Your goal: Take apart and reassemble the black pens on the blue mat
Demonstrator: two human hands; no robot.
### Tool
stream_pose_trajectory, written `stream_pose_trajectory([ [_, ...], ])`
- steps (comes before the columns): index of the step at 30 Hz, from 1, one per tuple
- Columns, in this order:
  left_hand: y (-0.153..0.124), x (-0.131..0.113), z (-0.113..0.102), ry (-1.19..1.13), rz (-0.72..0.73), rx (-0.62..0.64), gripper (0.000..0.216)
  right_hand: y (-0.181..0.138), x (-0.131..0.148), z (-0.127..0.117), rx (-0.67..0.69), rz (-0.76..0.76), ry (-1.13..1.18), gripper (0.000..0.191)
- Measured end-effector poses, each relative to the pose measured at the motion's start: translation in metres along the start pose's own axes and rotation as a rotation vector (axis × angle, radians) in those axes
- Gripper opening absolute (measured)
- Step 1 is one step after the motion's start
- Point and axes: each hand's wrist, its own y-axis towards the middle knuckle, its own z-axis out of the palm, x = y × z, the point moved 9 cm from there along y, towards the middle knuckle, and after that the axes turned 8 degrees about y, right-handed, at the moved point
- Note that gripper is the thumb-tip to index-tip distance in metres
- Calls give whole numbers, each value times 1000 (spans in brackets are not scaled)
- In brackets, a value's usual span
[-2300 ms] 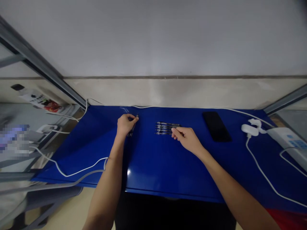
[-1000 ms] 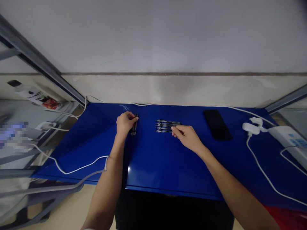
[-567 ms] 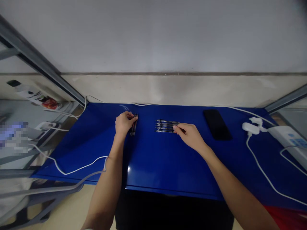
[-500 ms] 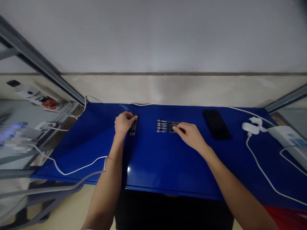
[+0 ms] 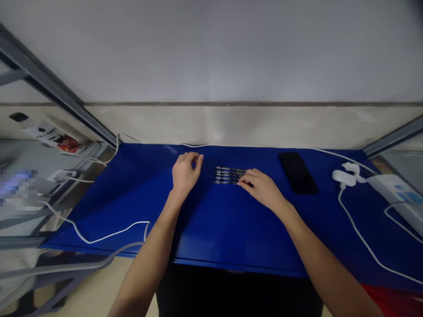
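Note:
Several dark pens (image 5: 228, 175) lie side by side in a row on the blue table (image 5: 214, 220). My right hand (image 5: 262, 189) rests at the right end of the row, its fingertips pinched on the pens' ends. My left hand (image 5: 185, 172) hovers just left of the row with its fingers curled inward. The two dark pens it was gripping before do not show, and the hand covers the spot where they were.
A black phone (image 5: 297, 172) lies right of the pens. A white charger (image 5: 343, 176) and its cables trail over the table's right side beside a white power strip (image 5: 395, 190). Another white cable (image 5: 109, 232) loops over the left front edge. A grey wall stands behind.
My left hand has moved right, from the two pens it held toward the row of pens. Those two pens are out of sight. My right hand has stayed at the row's right end.

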Motion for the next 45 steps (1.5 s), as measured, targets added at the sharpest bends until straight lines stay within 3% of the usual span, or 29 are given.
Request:
stream_pose_trajectory([
  [6, -37, -77, 31, -120, 505, 203, 27, 3, 7, -4, -10, -14, 96, 19],
  [11, -58, -99, 50, -103, 704, 334, 26, 3, 11, -19, -105, -3, 106, 27],
  [18, -62, -105, 51, -90, 766, 343, 26, 3, 13, -18, -105, -30, 51, 26],
  [22, -53, -99, 45, -60, 679, 276, 28, 2, 11, -11, -36, -42, 45, 16],
  [29, -48, -93, 39, -14, 621, 200, 28, 0, 9, 1, 36, -63, 63, 27],
  [34, -48, -96, 37, 6, 651, 205, 28, 0, 12, 3, 0, -71, 51, 25],
  [39, -44, -90, 34, 24, 578, 147, 27, 1, 10, 1, -37, -42, 49, 25],
  [45, -44, -89, 37, 33, 550, 188, 28, 1, 21, -3, -84, -148, 60, 23],
])
